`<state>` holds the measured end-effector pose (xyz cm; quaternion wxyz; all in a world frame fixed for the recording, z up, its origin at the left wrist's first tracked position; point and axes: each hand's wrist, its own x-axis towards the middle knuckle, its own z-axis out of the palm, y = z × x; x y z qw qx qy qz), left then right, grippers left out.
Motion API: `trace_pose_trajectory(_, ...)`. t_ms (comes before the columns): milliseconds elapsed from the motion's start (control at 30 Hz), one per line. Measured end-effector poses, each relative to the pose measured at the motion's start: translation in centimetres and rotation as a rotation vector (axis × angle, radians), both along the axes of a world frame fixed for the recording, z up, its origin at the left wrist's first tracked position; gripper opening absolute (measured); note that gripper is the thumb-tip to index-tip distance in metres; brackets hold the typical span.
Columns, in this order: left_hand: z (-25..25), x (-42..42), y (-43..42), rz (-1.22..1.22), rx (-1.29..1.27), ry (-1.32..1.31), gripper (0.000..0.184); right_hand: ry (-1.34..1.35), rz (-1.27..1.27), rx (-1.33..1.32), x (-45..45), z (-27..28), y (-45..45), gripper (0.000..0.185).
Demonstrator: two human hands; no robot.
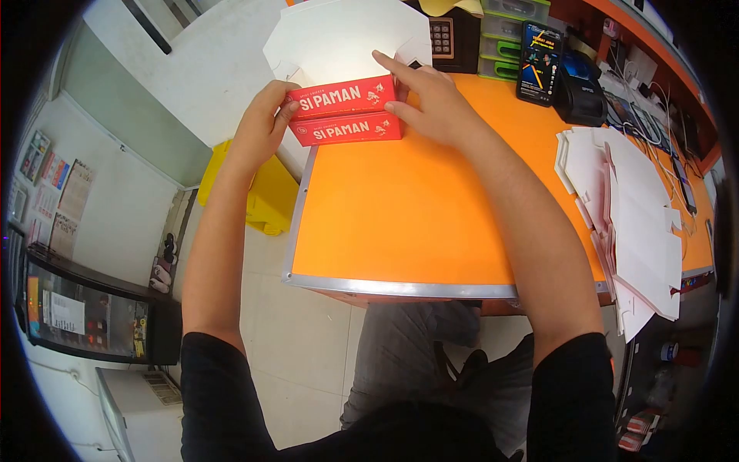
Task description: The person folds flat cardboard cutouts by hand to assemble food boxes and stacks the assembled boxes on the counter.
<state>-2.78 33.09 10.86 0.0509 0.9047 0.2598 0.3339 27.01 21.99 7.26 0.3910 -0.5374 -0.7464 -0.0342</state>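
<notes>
Two red panels lettered "SI PAMAN" (342, 98) face me at the table's far left edge, one above the other, with an open white cardboard lid (350, 38) raised behind them. My left hand (271, 119) grips the left end of the upper red panel, its thumb on the front. At the right end is my right hand (423, 100), its thumb against the box's corner and its index finger stretched over the white inside. Whether the two red panels belong to one box or two stacked ones, I cannot tell.
On the orange table (400, 215), flat white cardboard pieces (631, 208) are piled at the right. A phone (539, 63), a black device (579, 88), green-edged drawers (500, 50) and a keypad safe (454, 38) stand at the back. A yellow bin (269, 192) is left of the table.
</notes>
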Motion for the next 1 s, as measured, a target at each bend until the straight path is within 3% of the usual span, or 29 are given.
trace_pose_trajectory(133,-0.5,0.3,0.0,-0.068,0.072,-0.053,0.026,0.139,0.078,-0.017,1.1,-0.1,0.6,0.066)
trace_pose_trajectory(233,-2.0,0.5,0.4,-0.004,-0.121,-0.283,0.042,0.272,0.103,0.009,1.2,-0.3,0.5,0.052)
trace_pose_trajectory(333,-3.6,0.8,0.5,-0.134,-0.215,-0.503,0.051,0.307,0.089,-0.024,1.7,0.0,0.2,0.038)
trace_pose_trajectory(433,-4.7,0.6,0.6,-0.152,-0.368,-0.621,0.04,0.25,0.083,-0.004,2.5,-0.7,0.7,0.029)
trace_pose_trajectory(633,-5.4,0.4,0.5,0.01,-0.266,-0.499,0.021,0.129,0.074,0.012,2.6,-0.5,0.5,0.021)
trace_pose_trajectory(900,-4.2,-0.9,1.9,-0.057,-0.205,-0.33,0.023,0.065,0.091,0.08,3.1,-0.6,0.9,0.021)
trace_pose_trajectory(1000,-4.2,-0.8,1.8,-0.051,-0.213,-0.308,0.021,0.095,0.078,-0.017,3.4,0.0,0.4,0.021)
